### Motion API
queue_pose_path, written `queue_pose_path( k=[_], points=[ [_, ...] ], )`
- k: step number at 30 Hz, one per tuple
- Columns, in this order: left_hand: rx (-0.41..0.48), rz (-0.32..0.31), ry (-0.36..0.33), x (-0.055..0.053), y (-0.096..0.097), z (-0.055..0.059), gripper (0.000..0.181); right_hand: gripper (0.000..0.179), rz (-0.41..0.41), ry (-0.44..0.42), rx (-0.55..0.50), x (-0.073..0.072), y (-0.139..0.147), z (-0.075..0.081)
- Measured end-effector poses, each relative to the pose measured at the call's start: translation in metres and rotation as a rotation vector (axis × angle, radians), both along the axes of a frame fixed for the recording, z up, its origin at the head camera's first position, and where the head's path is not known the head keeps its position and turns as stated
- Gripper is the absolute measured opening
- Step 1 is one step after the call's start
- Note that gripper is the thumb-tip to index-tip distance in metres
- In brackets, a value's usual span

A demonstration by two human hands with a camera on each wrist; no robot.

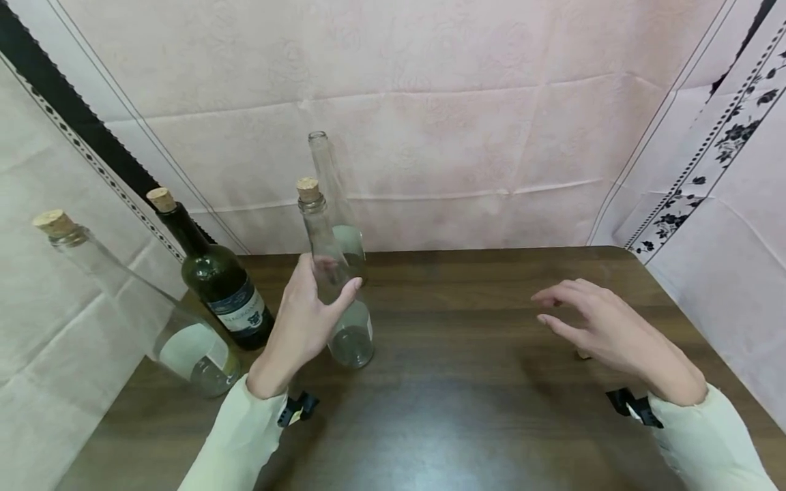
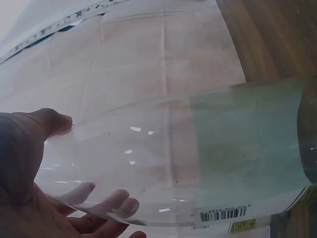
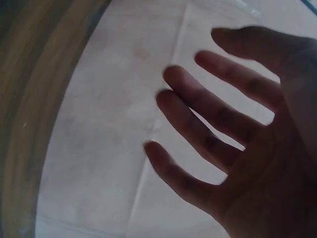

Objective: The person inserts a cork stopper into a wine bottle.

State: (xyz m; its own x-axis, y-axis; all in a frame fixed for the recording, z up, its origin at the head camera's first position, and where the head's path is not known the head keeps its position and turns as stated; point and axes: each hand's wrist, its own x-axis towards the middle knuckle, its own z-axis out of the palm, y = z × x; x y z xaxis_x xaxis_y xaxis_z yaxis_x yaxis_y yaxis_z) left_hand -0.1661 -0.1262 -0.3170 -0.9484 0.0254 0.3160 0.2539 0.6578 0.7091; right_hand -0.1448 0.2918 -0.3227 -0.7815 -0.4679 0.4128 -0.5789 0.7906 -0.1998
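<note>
My left hand (image 1: 303, 317) grips a clear glass bottle (image 1: 353, 344) with a cork (image 1: 308, 190) in its mouth. Thumb and fingers wrap around the sides of the glass. In the left wrist view, a pale label with a barcode (image 2: 223, 213) shows on this bottle. Just behind it stands a second clear bottle (image 1: 328, 167), its mouth uncorked. Over the right part of the table, my right hand (image 1: 604, 331) holds nothing, its fingers spread and slightly bent. Beneath that hand a small tan piece (image 1: 583, 354) peeks out, mostly hidden.
Left of my left hand, a dark green wine bottle (image 1: 215, 273) stands corked. Nearer and further left is another corked clear bottle (image 1: 196, 354). The brown wooden table (image 1: 442, 409) ends at a pale cloth backdrop (image 1: 430, 150), with more cloth along both sides.
</note>
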Motion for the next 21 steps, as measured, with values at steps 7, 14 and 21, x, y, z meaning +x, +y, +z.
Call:
queue_pose_path(
  k=[7,14,21],
  points=[
    [0.083,0.055,0.007,-0.009,-0.011,-0.003,0.064,0.036,-0.098,-0.428,0.071,-0.013,0.037,-0.010],
    [0.119,0.132,0.033,-0.020,-0.019,-0.006,0.064,0.045,-0.110,-0.603,0.087,-0.030,0.070,-0.028],
    [0.121,0.197,0.075,-0.030,-0.024,-0.006,0.063,0.049,-0.029,-0.778,-0.001,-0.039,0.092,-0.049]
  ],
)
